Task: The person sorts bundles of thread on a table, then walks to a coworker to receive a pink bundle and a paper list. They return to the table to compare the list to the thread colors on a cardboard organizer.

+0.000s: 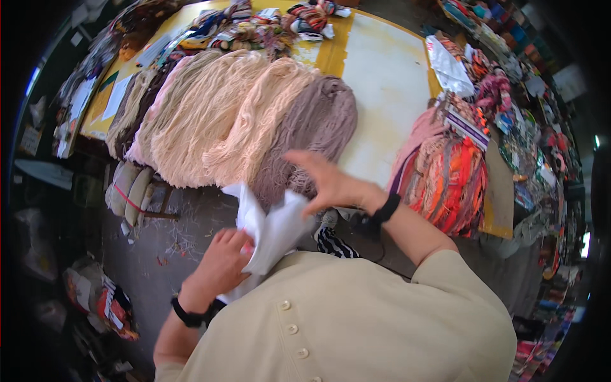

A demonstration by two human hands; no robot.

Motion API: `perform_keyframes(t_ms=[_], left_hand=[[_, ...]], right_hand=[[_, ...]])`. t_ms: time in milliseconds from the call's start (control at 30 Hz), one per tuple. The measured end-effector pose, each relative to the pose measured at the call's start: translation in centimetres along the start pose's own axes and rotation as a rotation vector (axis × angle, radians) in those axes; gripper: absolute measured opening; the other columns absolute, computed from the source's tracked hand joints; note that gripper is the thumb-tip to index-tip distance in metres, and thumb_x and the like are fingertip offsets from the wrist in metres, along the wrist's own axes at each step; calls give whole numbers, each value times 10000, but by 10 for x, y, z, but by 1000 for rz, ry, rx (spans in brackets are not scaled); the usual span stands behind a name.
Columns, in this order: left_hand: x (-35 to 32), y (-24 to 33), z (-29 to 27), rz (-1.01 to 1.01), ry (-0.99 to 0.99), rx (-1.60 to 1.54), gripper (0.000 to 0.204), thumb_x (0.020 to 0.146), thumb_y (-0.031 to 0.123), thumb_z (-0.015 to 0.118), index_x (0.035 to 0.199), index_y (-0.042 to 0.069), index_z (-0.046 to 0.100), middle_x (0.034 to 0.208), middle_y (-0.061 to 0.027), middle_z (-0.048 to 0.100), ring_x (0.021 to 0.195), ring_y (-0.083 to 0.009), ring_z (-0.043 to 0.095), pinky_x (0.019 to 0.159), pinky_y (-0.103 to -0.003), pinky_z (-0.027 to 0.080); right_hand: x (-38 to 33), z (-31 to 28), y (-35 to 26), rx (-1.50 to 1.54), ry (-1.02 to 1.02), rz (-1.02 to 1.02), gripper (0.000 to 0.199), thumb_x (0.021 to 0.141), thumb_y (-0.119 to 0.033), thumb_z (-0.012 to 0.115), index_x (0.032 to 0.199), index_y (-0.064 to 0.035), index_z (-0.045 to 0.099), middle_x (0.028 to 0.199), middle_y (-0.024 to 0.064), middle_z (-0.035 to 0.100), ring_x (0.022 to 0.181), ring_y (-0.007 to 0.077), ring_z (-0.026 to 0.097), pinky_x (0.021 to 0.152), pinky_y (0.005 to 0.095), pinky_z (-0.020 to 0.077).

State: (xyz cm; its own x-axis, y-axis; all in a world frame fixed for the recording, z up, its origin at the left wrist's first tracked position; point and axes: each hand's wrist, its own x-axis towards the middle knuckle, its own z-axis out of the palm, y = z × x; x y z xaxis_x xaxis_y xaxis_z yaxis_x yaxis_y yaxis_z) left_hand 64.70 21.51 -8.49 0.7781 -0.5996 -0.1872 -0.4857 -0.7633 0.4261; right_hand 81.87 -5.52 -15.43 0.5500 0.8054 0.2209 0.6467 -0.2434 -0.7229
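Head view: left hand point(223, 262) clamps the crumpled white sheet point(275, 228), its length running seven to one o'clock; right hand point(334, 189), grip spread apart, hovers at the sheet's two o'clock.

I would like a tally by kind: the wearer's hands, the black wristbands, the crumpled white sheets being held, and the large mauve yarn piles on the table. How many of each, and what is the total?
Left hand and right hand: 2
Black wristbands, one per wrist: 2
Crumpled white sheet: 1
Large mauve yarn pile: 1
Total: 6
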Motion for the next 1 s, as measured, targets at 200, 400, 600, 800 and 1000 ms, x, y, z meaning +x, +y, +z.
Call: perform_keyframes(t_ms=[200, 400, 600, 800, 1000], left_hand=[[128, 37, -63, 341, 285, -581, 372, 675, 24, 722, 1026, -15, 606, 1073, -196, 591, 926, -391, 583, 811, -375, 496], [187, 76, -82, 376, 562, -610, 494, 832, 50, 673, 1274, 41, 451, 1216, -79, 562, 1166, -191, 530, 990, -350, 402], [206, 52, -23, 43, 373, -799, 271, 900, 54, 604, 1154, 18, 518, 1069, -72, 617, 970, -159, 613, 824, -266, 481], [215, 42, 63, -224, 305, -766, 205, 905, 62, 606, 1094, 4, 554, 981, -59, 646, 908, -119, 620, 799, -243, 486], [271, 103, 80, -407, 190, -888, 177, 906, 39, 601, 1072, -6, 560, 965, -58, 643, 891, -112, 610, 778, -242, 481]], right_hand=[[-54, -16, -84, 500, -228, 396, 954, 667, -314, 849, 1413, -28, 328, 1349, 153, 482, 1220, 278, 477, 1016, 379, 392], [-186, -150, -161, -131, 1249, 844, 595, 812, -220, 751, 1291, 12, 484, 1183, 142, 595, 1107, 222, 551, 965, 363, 441], [-323, -285, -187, -1176, 1841, 399, 391, 865, -203, 702, 1120, 80, 610, 1140, 144, 654, 1041, 239, 613, 919, 348, 449], [-478, -382, -12, -1535, 1523, 799, 534, 789, -117, 670, 1278, 18, 503, 1291, 213, 525, 1206, 350, 493, 1018, 420, 386], [-523, -357, 195, -789, 1077, 1207, 558, 784, -165, 656, 1295, -32, 479, 1274, 210, 529, 1182, 354, 509, 990, 411, 415]])
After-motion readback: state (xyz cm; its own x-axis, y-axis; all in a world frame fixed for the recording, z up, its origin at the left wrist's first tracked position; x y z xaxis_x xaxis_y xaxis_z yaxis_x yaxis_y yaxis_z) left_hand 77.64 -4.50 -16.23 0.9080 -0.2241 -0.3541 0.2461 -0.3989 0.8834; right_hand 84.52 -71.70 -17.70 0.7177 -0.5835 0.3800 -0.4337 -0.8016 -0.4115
